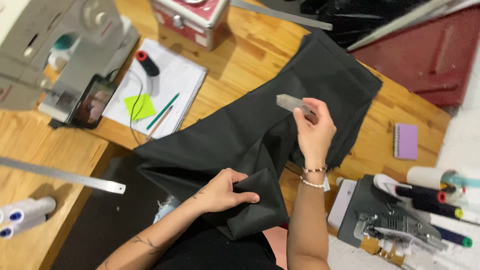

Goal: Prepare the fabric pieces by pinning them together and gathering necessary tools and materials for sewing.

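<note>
- A sewing workshop, set up on a pale wooden worktop [240,60].
- A grey sewing machine [65,45] stands at 10 o'clock; a second grey machine with threaded cones [400,220] sits at 4 o'clock.
- A large piece of black woven cloth [260,130] lies spread at the centre.
- A long steel ruler [60,175] lies at 8 o'clock, and a black thread spool with a red core [147,62] at 11 o'clock.

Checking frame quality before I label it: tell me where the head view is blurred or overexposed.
Head view: the sewing machine at upper left is soft; the pale piece in the right hand is blurred; the right edge by the thread spools washes out; the black fabric shows few folds.
</note>
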